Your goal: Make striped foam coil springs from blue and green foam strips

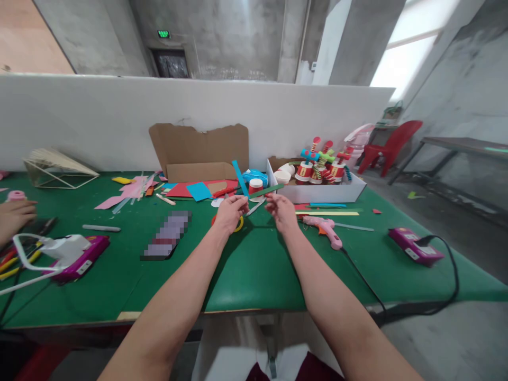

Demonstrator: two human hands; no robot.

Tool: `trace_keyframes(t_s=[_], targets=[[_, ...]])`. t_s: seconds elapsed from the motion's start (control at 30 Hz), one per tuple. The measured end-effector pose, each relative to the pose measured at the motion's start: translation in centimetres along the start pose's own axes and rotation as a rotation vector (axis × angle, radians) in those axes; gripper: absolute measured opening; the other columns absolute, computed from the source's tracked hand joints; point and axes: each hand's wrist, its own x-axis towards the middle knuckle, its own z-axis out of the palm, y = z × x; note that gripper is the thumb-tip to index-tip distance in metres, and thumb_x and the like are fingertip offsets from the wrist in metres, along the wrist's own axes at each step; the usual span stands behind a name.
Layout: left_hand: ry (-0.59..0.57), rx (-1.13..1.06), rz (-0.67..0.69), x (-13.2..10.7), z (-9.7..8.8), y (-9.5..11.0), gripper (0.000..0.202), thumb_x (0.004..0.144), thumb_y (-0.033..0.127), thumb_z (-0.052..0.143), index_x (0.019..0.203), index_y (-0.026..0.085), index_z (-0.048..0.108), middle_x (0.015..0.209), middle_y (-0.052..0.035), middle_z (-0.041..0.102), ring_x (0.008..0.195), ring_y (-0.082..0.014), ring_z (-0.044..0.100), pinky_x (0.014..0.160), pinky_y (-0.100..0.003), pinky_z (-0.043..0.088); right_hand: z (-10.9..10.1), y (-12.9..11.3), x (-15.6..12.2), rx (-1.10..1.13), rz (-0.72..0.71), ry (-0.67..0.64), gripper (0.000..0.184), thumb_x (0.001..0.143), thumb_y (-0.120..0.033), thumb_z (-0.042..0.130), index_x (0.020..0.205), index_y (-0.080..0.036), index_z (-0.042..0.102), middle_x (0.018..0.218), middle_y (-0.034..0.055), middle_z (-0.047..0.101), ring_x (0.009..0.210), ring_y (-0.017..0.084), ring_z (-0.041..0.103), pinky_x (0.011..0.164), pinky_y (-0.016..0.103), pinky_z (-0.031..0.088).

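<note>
My left hand [232,212] is closed in a pinch at the corner where a blue paper strip [239,177] and a green paper strip [273,189] meet. The blue strip points up and away; the green one slants to the right. Just below the green strip, my right hand [282,212] has its fingers bent together; whether they grip the strip or something small is unclear. Behind the strips stands a red and white paper cup [255,186]. A roll of yellow tape [239,224] lies partly hidden behind my left hand, and scissors [226,192] with red handles lie beyond.
A white box [325,193] holds decorated paper cups. A pink glue gun [325,226] lies right, its cable running off the front edge. Purple power strips [415,246] sit at both sides. A phone [169,233] and coloured paper [198,191] lie left. Another person's hand [16,217] is far left.
</note>
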Motion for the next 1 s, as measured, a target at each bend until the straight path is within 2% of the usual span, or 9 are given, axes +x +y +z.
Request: trace_keyframes(t_s=[0.03, 0.1, 0.17, 0.33, 0.5, 1.0], targets=[[-0.015, 0.002, -0.01, -0.1, 0.1, 0.0, 0.035, 0.047, 0.037, 0.08, 0.064, 0.015, 0.058, 0.053, 0.0028, 0.054, 0.051, -0.0086, 0.049, 0.055, -0.025, 0.041, 0.3, 0.5, -0.3, -0.01, 0.102, -0.086, 0.01, 0.067, -0.025, 0.068, 0.068, -0.017, 0.061, 0.059, -0.002, 0.063, 0.049, 0.008, 0.053, 0.056, 0.024, 0.049], [-0.037, 0.017, -0.019, -0.3, 0.3, 0.0, 0.035, 0.047, 0.037, 0.08, 0.064, 0.015, 0.058, 0.053, 0.0027, 0.054, 0.051, -0.0084, 0.049, 0.054, -0.025, 0.04, 0.8, 1.5, -0.9, 0.012, 0.202, -0.223, 0.01, 0.064, -0.023, 0.071, 0.068, -0.018, 0.064, 0.061, -0.0013, 0.066, 0.053, 0.009, 0.057, 0.058, 0.023, 0.05], [-0.046, 0.029, -0.019, -0.4, 0.4, -0.1, 0.035, 0.047, 0.037, 0.08, 0.064, 0.015, 0.058, 0.053, 0.0027, 0.054, 0.051, -0.0082, 0.049, 0.054, -0.024, 0.04, 1.2, 2.0, -1.4, 0.058, 0.234, -0.257, 0.011, 0.062, -0.021, 0.074, 0.067, -0.018, 0.065, 0.063, -0.0016, 0.067, 0.053, 0.008, 0.057, 0.058, 0.021, 0.051], [-0.043, 0.052, -0.039, -0.4, 0.4, -0.2, 0.035, 0.047, 0.036, 0.08, 0.063, 0.014, 0.059, 0.053, 0.0026, 0.054, 0.051, -0.0088, 0.049, 0.055, -0.025, 0.041, 1.3, 1.8, -1.6, 0.129, 0.27, -0.229, 0.007, 0.064, -0.017, 0.073, 0.063, -0.019, 0.065, 0.061, -0.0024, 0.067, 0.051, 0.007, 0.056, 0.059, 0.02, 0.052], [-0.016, 0.103, -0.007, -0.3, 0.4, -0.4, 0.034, 0.047, 0.037, 0.08, 0.063, 0.014, 0.06, 0.053, 0.002, 0.055, 0.05, -0.0086, 0.049, 0.054, -0.025, 0.042, 1.3, 1.6, -1.6, 0.151, 0.266, -0.273, 0.009, 0.064, -0.015, 0.074, 0.063, -0.017, 0.065, 0.061, -0.0013, 0.067, 0.054, 0.008, 0.059, 0.063, 0.021, 0.054], [0.03, 0.209, 0.093, -0.3, 0.4, -0.7, 0.029, 0.052, 0.037, 0.077, 0.061, 0.014, 0.062, 0.05, 0.0018, 0.055, 0.047, -0.0083, 0.047, 0.051, -0.024, 0.039, 1.1, 2.3, -1.2, 0.151, 0.248, -0.29, 0.015, 0.062, -0.02, 0.079, 0.063, -0.015, 0.065, 0.06, -0.002, 0.066, 0.054, 0.006, 0.059, 0.062, 0.018, 0.052]])
